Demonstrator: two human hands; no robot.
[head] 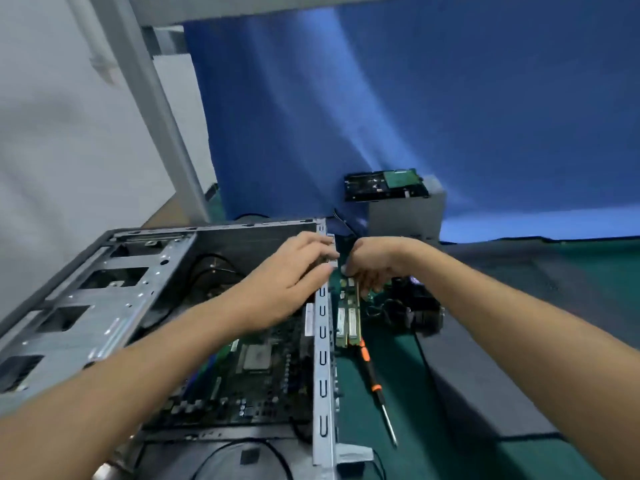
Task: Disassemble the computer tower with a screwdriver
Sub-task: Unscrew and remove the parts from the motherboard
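The left hand [294, 271] sits just below the view's centre. Its fingers are nearly straight and close together, with their tips laid on the top end of the slotted metal rail [322, 358] of the computer tower [104, 306]; it grips nothing. The right hand [369, 263] is just beside it at 3 o'clock, on the outer side of that rail, knuckles up and fingers curled downward. Its fingertips are blurred and turned away, so I cannot tell whether they pinch anything. A small pale bit between the two hands is possibly part of the case.

The tower lies open on its side across 7 to 9 o'clock, with its motherboard [252, 375] bare inside and partly covered by the left forearm. The rail runs from the hands down to 6 o'clock and forms the case's right edge.

Right of the rail, on the green mat [398, 455], two memory sticks [349, 323] lie just below the right hand. The screwdriver [372, 370] lies at 5 o'clock, untouched, its tip toward the viewer and free mat around it. A blurred black part [420, 306] sits under the right wrist, and a dark panel [485, 358] lies at 4 o'clock.

At 1 o'clock a hard drive [384, 185] rests on a grey box [405, 220]. The bottom edge of the view cuts off the tower's near end.
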